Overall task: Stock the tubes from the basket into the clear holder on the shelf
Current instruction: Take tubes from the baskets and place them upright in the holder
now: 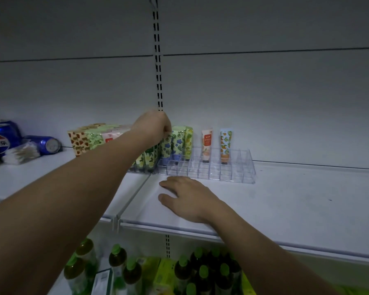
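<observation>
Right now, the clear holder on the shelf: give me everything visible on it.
The clear holder looks like transparent plastic, a low tray split into a grid of small square cells, stepped higher toward the back. It sits flat on the white shelf against the back wall. Its back-left cells hold upright floral tubes; a peach tube and an orange-print tube stand apart further right. Front and right cells look empty. The left hand pinches a tube at its left end; the right hand rests on the shelf in front, not touching it.

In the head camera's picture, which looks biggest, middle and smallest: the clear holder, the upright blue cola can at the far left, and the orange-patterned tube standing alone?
As they look in this view:
1. clear holder, the widest by far
2. blue cola can, partly cut off by the frame edge
3. orange-patterned tube, the slimmest
</observation>
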`<state>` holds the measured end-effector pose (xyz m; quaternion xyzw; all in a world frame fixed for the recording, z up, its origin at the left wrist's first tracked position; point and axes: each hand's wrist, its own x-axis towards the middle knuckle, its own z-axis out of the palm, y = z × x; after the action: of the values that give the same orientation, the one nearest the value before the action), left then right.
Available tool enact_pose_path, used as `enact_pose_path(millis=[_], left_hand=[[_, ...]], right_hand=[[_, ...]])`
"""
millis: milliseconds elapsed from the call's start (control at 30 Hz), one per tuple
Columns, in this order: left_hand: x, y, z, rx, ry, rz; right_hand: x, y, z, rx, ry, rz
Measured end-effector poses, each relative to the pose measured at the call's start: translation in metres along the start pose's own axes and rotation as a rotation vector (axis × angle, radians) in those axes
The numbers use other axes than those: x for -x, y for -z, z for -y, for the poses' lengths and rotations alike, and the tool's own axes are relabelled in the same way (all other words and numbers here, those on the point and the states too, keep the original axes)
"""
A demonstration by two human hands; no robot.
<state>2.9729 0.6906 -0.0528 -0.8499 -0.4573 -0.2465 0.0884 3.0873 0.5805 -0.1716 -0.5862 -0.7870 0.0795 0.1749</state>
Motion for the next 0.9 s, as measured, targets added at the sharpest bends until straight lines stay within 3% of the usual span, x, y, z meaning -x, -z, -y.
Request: enact_pose_path(millis=[200,333,667,900], left_hand=[[0.007,0.005,-0.001,-0.103,0.005,0.030],[0.031,0.017,0.000,-0.027,0.010,-0.032],[0.179,0.029,0.012,0.207,-0.020,-0.115],[0.310,0.008,0.060,0.394,0.348,-0.179]], right_hand=[[0.001,0.001,0.002,-0.005,-0.015,0.004],[0.003,0.004,0.006,-0.023,-0.028,0.016],[0.035,0.022,0.068,-0.070,-0.097,-0.094],[0.069,-0.008,0.138,-0.302,-0.050,0.007]])
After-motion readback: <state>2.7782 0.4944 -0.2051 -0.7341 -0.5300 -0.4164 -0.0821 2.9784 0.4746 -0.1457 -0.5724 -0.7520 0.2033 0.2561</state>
